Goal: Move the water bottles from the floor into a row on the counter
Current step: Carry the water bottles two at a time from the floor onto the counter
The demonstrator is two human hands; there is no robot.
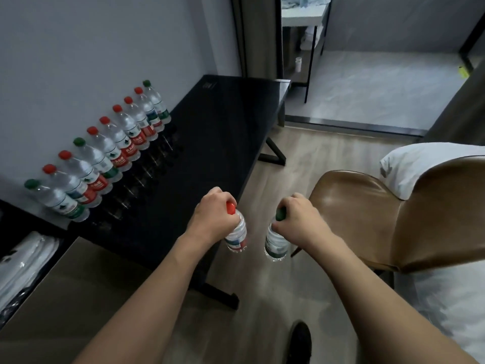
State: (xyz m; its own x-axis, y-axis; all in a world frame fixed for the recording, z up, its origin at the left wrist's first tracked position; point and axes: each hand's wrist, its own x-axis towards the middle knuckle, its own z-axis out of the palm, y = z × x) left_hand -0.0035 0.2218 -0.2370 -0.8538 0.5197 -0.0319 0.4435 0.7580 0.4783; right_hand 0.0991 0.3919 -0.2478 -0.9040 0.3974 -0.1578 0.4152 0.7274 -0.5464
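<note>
Item: row of bottles (pixel 105 151) on the counter (pixel 210 127) — ten counted, standing upright along the wall edge, neighbours touching or nearly so, red and green caps mixed. Lining them against the wall is keeping the rest of the dark glossy top free and is giving each newcomer a straight edge to follow

Item: red-capped bottle (pixel 236 233) — hanging upright by its neck from the left hand (pixel 214 215), whose fingers are curling tightly around the cap and shoulder. It is hovering off the counter's near edge, above the floor (pixel 262 285), touching neither

Item: green-capped bottle (pixel 275 243) — hanging the same way from the right hand (pixel 295 219), fingers closing around the cap, just beside the first bottle and apart from it. Gripping at the top is probably letting the weight hang plumb, so each base can be set down flat

Item: brown chair (pixel 367 219) — standing near the right hand, with a white pillow (pixel 420 164) behind it

Status: the task is looking well advanced; both carried bottles are waiting to join the row. No other bottles are showing on the visible floor. Likely slot: either end of the line; which one cannot be told
</note>
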